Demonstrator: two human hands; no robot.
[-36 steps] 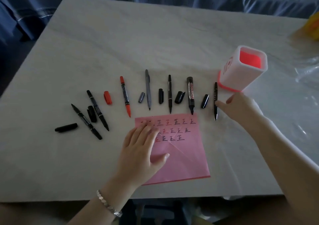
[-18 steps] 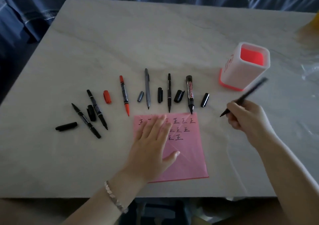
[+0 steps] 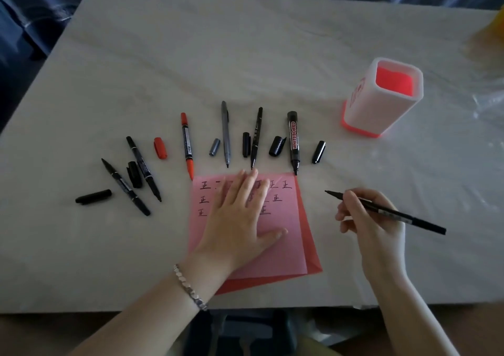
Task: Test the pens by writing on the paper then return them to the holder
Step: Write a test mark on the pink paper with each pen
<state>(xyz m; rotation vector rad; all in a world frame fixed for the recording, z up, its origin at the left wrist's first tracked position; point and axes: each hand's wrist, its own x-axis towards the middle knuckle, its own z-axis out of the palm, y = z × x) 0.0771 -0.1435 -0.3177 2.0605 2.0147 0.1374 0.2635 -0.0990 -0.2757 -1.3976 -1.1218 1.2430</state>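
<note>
A pink paper (image 3: 289, 249) with rows of written marks lies near the table's front edge. My left hand (image 3: 240, 219) rests flat on it, fingers spread. My right hand (image 3: 373, 219) grips a thin black pen (image 3: 403, 217) in a writing hold, its tip pointing left, just right of the paper. Several uncapped pens lie in a row behind the paper, among them a red pen (image 3: 187, 144), a grey pen (image 3: 225, 133) and a whiteboard marker (image 3: 293, 141). Loose caps lie between them. The white pen holder (image 3: 381, 110) with a red inside stands at the right, with nothing in it.
Two more black pens (image 3: 141, 167) and a black cap (image 3: 93, 196) lie at the left. Clear plastic (image 3: 488, 104) and a yellow thing (image 3: 497, 28) sit at the table's right edge. Blue fabric runs behind the table.
My right hand picked the rightmost black pen off the table, turned it into a writing hold and brought its tip toward the paper. My left hand slid up the paper.
</note>
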